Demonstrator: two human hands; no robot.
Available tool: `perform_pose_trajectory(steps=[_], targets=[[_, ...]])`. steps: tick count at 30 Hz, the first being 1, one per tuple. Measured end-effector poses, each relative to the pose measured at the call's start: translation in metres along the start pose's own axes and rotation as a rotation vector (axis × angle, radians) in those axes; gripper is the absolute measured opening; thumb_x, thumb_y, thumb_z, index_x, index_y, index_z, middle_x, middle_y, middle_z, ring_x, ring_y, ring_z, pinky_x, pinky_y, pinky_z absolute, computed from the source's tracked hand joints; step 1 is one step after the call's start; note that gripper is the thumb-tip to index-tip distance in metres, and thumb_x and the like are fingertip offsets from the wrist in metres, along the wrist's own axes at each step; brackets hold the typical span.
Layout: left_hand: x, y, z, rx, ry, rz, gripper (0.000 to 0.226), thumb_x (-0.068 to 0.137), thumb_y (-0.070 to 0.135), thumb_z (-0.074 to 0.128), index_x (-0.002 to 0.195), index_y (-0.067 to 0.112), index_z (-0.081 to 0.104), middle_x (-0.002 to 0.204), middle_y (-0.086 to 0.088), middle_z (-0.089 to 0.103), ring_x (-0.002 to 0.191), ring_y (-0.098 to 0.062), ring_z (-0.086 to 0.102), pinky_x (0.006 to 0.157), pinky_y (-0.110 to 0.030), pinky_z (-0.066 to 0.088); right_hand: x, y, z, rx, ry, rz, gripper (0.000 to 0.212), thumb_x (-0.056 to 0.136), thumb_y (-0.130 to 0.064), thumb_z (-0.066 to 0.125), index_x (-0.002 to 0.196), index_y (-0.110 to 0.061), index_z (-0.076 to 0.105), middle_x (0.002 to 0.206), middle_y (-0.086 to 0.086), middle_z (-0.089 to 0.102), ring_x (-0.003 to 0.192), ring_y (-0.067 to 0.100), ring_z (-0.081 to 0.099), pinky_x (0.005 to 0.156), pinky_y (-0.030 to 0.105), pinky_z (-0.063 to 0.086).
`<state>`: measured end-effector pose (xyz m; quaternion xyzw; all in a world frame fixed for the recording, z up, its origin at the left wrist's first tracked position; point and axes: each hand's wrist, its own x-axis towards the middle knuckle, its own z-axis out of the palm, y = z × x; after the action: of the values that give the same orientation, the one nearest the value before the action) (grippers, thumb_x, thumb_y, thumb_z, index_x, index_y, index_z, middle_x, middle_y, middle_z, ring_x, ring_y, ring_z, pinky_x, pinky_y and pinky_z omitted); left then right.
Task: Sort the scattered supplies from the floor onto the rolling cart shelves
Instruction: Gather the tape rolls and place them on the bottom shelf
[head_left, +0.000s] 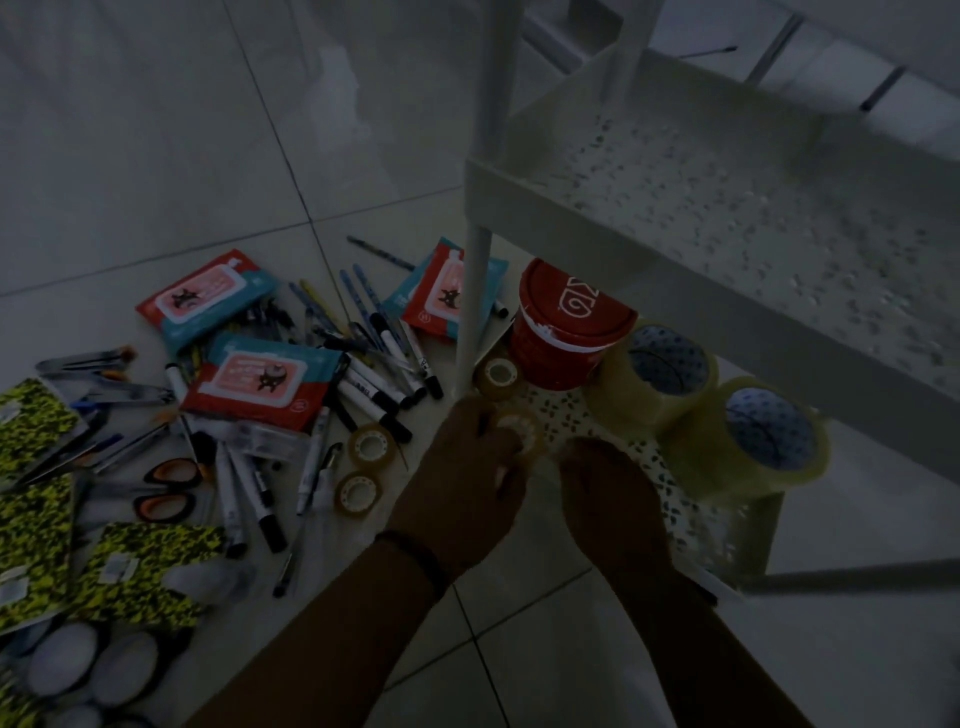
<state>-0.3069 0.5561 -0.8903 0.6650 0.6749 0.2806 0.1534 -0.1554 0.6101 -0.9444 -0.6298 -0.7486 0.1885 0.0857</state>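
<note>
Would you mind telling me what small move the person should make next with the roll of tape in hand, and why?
Probably set the small tape roll held in the left hand down on the bottom shelf, beside the small roll already there. It is already over the shelf's edge, and the shelf holds two large tape rolls, so tape seems grouped there. The right hand is too dim to judge.

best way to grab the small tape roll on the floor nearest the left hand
The small tape roll lies flat, hole up, with bare floor on its near side and another roll just beyond it. Probably best to come from straight above with the left hand, one finger in the core and the thumb on the outer rim, pinching the ring wall. That hand looks occupied with another small roll, so it would need freeing first.
</note>
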Motion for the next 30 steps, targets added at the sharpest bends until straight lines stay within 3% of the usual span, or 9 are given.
perform_pose_trajectory(steps=[3,6,9,13,16,18,21,26,30], targets=[[0.032,0.013,0.013,0.017,-0.048,0.035,0.017,0.082,0.014,0.066,0.096,0.006,0.065,0.112,-0.019,0.052,0.093,-0.032,0.056,0.077,-0.026,0.040,0.001,0.009,0.009,-0.041,-0.034,-0.013,0.082,0.081,-0.055,0.004,0.126,-0.012,0.059,0.138,0.011,0.051,0.130,0.028,0.045,0.109,0.047,0.032],[0.055,0.018,0.026,0.038,-0.103,-0.050,0.026,0.087,0.018,0.059,0.112,0.011,0.062,0.127,-0.012,0.043,0.112,-0.027,0.046,0.086,-0.027,0.038,0.001,0.009,0.004,-0.039,-0.078,-0.025,0.088,0.074,-0.060,0.000,0.132,-0.019,0.054,0.146,0.005,0.042,0.136,0.022,0.036,0.113,0.044,0.026],[0.069,0.015,0.035,0.097,-0.149,-0.113,0.031,0.089,0.019,0.054,0.119,0.014,0.059,0.129,-0.011,0.044,0.116,-0.026,0.044,0.093,-0.030,0.039,-0.003,0.010,0.001,-0.087,-0.141,-0.063,0.090,0.069,-0.065,0.002,0.139,-0.027,0.044,0.152,-0.001,0.031,0.141,0.018,0.025,0.116,0.043,0.019],[0.074,0.011,0.041,0.143,-0.190,-0.171,0.032,0.087,0.020,0.056,0.119,0.017,0.061,0.131,-0.010,0.045,0.119,-0.027,0.043,0.095,-0.032,0.042,-0.003,0.008,-0.003,-0.107,-0.170,-0.062,0.072,0.078,-0.058,0.018,0.139,-0.028,0.042,0.153,-0.001,0.027,0.142,0.018,0.022,0.117,0.044,0.018],[0.075,0.012,0.037,0.263,-0.198,-0.180,0.024,0.089,0.023,0.054,0.109,0.018,0.065,0.121,-0.006,0.052,0.115,-0.027,0.047,0.087,-0.032,0.040,-0.003,0.006,-0.006,-0.125,-0.207,-0.055,0.071,0.078,-0.056,0.020,0.141,-0.029,0.037,0.154,-0.001,0.022,0.143,0.017,0.017,0.117,0.042,0.015],[0.077,0.015,0.033,0.340,-0.227,-0.187,0.023,0.090,0.027,0.053,0.108,0.018,0.064,0.119,-0.004,0.053,0.115,-0.026,0.047,0.094,-0.038,0.039,-0.004,0.004,-0.008,-0.132,-0.223,-0.043,0.072,0.077,-0.057,0.019,0.142,-0.029,0.034,0.155,-0.001,0.020,0.143,0.018,0.015,0.118,0.043,0.014],[0.080,0.016,0.027,0.354,-0.290,-0.185,0.031,0.087,0.033,0.057,0.114,0.017,0.059,0.120,-0.005,0.053,0.116,-0.027,0.047,0.096,-0.041,0.040,-0.004,0.002,-0.009,-0.122,-0.228,-0.031,0.073,0.078,-0.059,0.021,0.141,-0.028,0.036,0.154,0.000,0.021,0.143,0.019,0.016,0.117,0.043,0.014],[0.087,0.017,0.018,0.282,-0.357,-0.184,0.066,0.077,0.035,0.072,0.133,0.014,0.043,0.134,-0.009,0.046,0.122,-0.028,0.045,0.101,-0.042,0.042,-0.003,0.002,-0.013,-0.110,-0.275,-0.015,0.057,0.091,-0.053,0.037,0.142,-0.027,0.035,0.156,0.000,0.017,0.144,0.018,0.012,0.118,0.043,0.010],[0.093,0.028,0.027,0.416,-0.340,-0.072,0.067,0.083,0.032,0.066,0.142,0.019,0.037,0.146,-0.009,0.036,0.135,-0.029,0.032,0.111,-0.042,0.033,-0.004,0.001,-0.013,-0.095,-0.266,-0.036,0.054,0.093,-0.050,0.037,0.143,-0.031,0.032,0.155,-0.001,0.017,0.144,0.018,0.012,0.118,0.042,0.009]])
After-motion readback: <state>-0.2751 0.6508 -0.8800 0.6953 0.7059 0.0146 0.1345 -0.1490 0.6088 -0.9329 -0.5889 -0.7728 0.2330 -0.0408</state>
